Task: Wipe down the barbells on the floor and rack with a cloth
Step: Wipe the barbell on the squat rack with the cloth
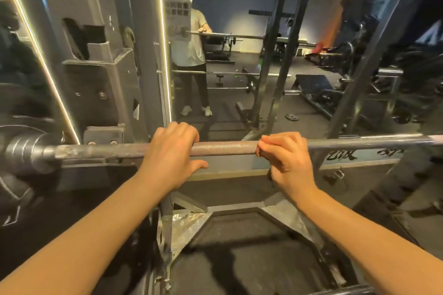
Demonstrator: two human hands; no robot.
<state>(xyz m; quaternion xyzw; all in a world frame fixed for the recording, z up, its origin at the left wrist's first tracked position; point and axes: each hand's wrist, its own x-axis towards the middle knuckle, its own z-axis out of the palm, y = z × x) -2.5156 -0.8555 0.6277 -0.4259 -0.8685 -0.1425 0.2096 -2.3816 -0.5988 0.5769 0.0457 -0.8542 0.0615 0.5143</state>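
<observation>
Forearms, two, bare, reaching up from the lower edge. Floor [251,261]: dark rubber matting, bearing the rack's grey steel base plate [182,225], partly tread-patterned. Barbell [227,148]: horizontal across the rack, knurled shaft, sleeve end [26,153] at left beside the rack upright [96,60]. Left hand [172,153]: fingers hooked over the shaft, thumb stretched out beneath it. Right hand [285,155]: fingers curled round the shaft, bare knurling between the hands. Mirror [239,7]: behind the bar, edged by a light strip [163,31], reflecting the person, benches and a loose weight plate [292,116].
</observation>
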